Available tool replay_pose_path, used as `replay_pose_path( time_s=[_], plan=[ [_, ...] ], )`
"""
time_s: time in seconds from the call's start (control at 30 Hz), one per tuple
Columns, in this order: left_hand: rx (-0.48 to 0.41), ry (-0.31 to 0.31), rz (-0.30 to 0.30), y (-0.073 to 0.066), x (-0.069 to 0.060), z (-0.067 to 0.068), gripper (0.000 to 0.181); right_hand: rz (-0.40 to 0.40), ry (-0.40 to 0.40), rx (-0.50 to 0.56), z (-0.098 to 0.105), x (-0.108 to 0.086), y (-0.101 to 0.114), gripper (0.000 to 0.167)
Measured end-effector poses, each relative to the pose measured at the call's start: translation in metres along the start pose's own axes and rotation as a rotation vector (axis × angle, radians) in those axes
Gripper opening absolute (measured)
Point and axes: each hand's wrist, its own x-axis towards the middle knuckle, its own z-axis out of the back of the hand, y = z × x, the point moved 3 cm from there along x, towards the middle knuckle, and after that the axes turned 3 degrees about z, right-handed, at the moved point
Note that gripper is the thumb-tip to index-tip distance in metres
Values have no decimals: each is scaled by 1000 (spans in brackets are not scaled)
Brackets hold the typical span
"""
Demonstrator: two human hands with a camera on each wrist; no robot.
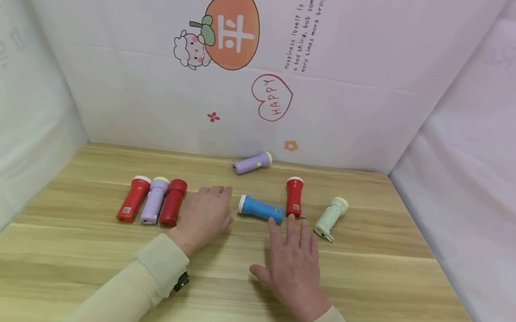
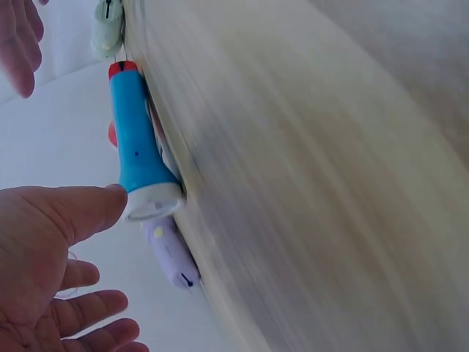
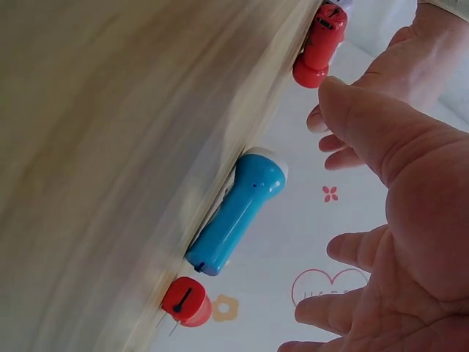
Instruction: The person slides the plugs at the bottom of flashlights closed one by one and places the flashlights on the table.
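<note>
A blue flashlight (image 1: 261,209) with a white head lies on its side between the two hands. My left hand (image 1: 204,214) is just left of its white head, fingers relaxed and holding nothing; in the left wrist view the thumb overlaps the edge of the head, and I cannot tell whether they touch. My right hand (image 1: 293,266) is spread palm down, its index fingertip close to the flashlight's tail end. Beyond the right fingertips lies a red flashlight (image 1: 294,195). In the right wrist view the blue flashlight (image 3: 242,209) stands apart from the right hand (image 3: 410,213).
Left of my left hand, a red flashlight (image 1: 133,199), a purple one (image 1: 154,200) and a dark red one (image 1: 173,202) lie side by side. Another purple flashlight (image 1: 251,163) lies by the back wall, a pale green one (image 1: 331,217) at right. White printed sheets enclose the wooden table (image 1: 228,309).
</note>
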Motion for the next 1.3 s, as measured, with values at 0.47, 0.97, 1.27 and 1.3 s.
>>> replay_pose_path(
  time_s=[0.47,0.97,1.27,1.3],
  plan=[
    [9,-13,-157,-34,17,-11,61,-16,-18,22,0,-5,-9,105],
    [95,-3,-268,-55,33,-27,59,-35,-32,0,0,-7,-12,104],
    [77,77,-255,-62,40,-33,52,-50,-5,-4,2,-6,-13,105],
    [75,92,-253,-63,40,-33,49,-49,-2,-8,2,-6,-13,105]
  ],
)
